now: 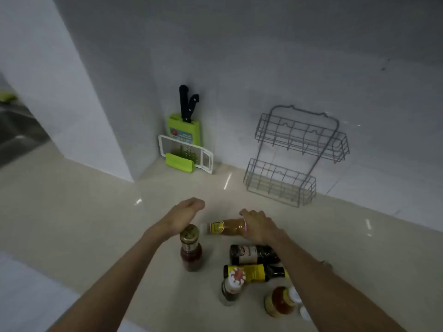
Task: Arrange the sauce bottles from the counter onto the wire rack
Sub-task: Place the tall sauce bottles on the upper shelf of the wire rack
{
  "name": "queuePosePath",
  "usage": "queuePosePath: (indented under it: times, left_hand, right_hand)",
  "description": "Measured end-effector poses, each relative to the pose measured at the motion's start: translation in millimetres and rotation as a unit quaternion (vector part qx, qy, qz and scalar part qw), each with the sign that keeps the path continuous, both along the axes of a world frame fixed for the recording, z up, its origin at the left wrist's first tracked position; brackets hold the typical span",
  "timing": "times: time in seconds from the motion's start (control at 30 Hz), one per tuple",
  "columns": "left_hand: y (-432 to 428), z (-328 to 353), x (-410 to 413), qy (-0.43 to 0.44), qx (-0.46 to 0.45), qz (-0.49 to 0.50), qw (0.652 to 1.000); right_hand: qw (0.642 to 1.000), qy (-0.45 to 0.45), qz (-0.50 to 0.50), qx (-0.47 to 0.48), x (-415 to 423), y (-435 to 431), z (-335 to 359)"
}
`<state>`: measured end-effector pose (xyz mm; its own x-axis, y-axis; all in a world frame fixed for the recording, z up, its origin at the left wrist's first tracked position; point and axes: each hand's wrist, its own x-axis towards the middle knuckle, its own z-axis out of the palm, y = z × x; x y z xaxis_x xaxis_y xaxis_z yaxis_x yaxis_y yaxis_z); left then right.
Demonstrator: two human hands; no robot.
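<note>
A grey two-tier wire rack (pixel 297 154) leans against the back wall on the beige counter (pixel 96 212), both tiers bare. My right hand (pixel 257 226) grips the base of an orange-brown sauce bottle (pixel 227 227) that lies on its side, cap to the left. My left hand (pixel 185 215) hovers open just left of that bottle's cap, above an upright red sauce bottle (pixel 191 248) with a gold lid. Two dark bottles, one with a cream label (pixel 251 254) and one with a yellow label (pixel 257 272), lie on their sides below. A clear bottle with a red-white cap (pixel 231 288) and an amber bottle (pixel 280 300) stand nearer me.
In the corner stands a green knife holder (pixel 183 128) with two black-handled knives, and a white-and-green grater (pixel 185 155) leans in front of it. A white wall block (pixel 72 104) juts out on the left. A sink (pixel 16 130) lies at far left.
</note>
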<state>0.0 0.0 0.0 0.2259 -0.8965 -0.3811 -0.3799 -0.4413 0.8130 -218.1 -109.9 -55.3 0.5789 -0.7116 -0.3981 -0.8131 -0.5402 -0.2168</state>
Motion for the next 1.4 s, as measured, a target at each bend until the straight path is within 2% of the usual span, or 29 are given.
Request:
queuePosePath:
  times: [0.13, 0.33, 0.5, 0.57, 0.63, 0.73, 0.87, 1.03, 1.1, 1.13, 1.2, 1.4]
  left_hand:
    - [-5.1, -4.7, 6.6, 0.103, 0.065, -0.002, 0.992]
    - [-22.8, -25.8, 16.9, 0.114, 0.091, -0.02, 0.989]
    - [-42.0, -37.5, 22.8, 0.086, 0.032, 0.0, 0.996]
    - [-53.8, -33.3, 22.9, 0.082, 0.009, 0.015, 0.996]
    - [-71.2, -24.0, 21.5, 0.085, -0.008, 0.019, 0.996]
    - [-105.1, -1.7, 12.7, 0.117, -0.041, 0.011, 0.992]
    - [-154.8, 33.5, -6.6, 0.155, -0.092, -0.01, 0.984]
    - [-203.9, 73.9, -31.5, 0.197, -0.147, -0.047, 0.968]
    - [-216.9, 81.2, -38.2, 0.209, -0.156, -0.057, 0.964]
    - [-222.5, 82.5, -40.6, 0.216, -0.156, -0.059, 0.962]
    - [-231.7, 82.0, -45.4, 0.233, -0.146, -0.06, 0.96]
    - [-241.1, 72.3, -61.6, 0.269, -0.118, -0.052, 0.954]
  right_hand:
    - [0.994, 0.091, 0.054, -0.04, 11.4, -9.3, -16.7]
    - [0.981, 0.142, 0.079, -0.103, 22.2, -20.6, -40.9]
    - [0.99, 0.106, 0.01, -0.097, 14.3, -26.6, -42.5]
    - [0.993, 0.043, -0.058, -0.096, 6.6, -30.4, -35.4]
    - [0.984, -0.067, -0.133, -0.097, -0.1, -34.0, -17.1]
    - [0.932, -0.256, -0.225, -0.12, -5.9, -39.3, 27.5]
    - [0.818, -0.471, -0.279, -0.175, -7.4, -51.4, 96.8]
    - [0.664, -0.62, -0.301, -0.292, -7.5, -88.0, 157.0]
    - [0.625, -0.647, -0.312, -0.304, -3.3, -103.8, 165.7]
    - [0.619, -0.653, -0.316, -0.3, -0.5, -112.2, 167.7]
    - [0.631, -0.64, -0.325, -0.294, 5.5, -129.7, 169.7]
    - [0.714, -0.511, -0.361, -0.315, 25.1, -171.6, 162.6]
